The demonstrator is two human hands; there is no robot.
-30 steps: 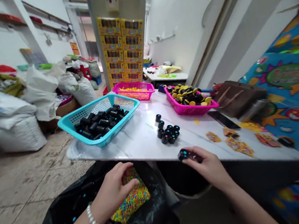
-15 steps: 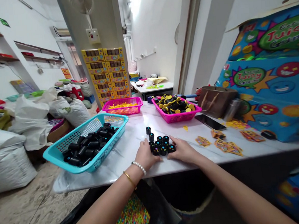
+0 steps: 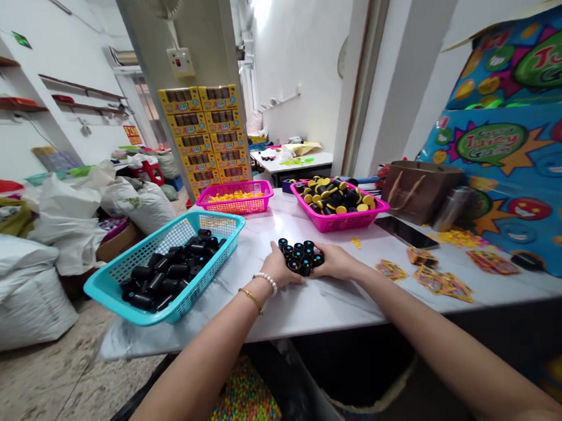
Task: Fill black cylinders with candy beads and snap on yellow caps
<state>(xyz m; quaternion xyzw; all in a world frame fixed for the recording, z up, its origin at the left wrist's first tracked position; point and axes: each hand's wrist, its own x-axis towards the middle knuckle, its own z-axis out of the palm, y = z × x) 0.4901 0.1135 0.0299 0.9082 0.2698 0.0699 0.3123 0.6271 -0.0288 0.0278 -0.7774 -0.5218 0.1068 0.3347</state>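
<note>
So, going left to right: a turquoise plastic mesh basket (image 3: 203, 278) of black tubes sits on the near left of the white marble table (image 3: 317, 301). At the middle, the left hand (image 3: 276, 269) and right hand (image 3: 337, 262) are both half curled, cupped against either side of a cluster of small black plastic cylinders with coloured dots on top (image 3: 301, 255). A pink plastic basket (image 3: 344, 218) of yellow-capped ones sits farther right.

My small black tubes (image 3: 300, 256) stand upright in one tight bunch at the middle of the frame, on the pale marble table (image 3: 317, 301). Blue and other coloured dots show in their tops. My left hand (image 3: 276, 270) and right hand (image 3: 336, 262) cup the bunch from either side, touching it.
</note>
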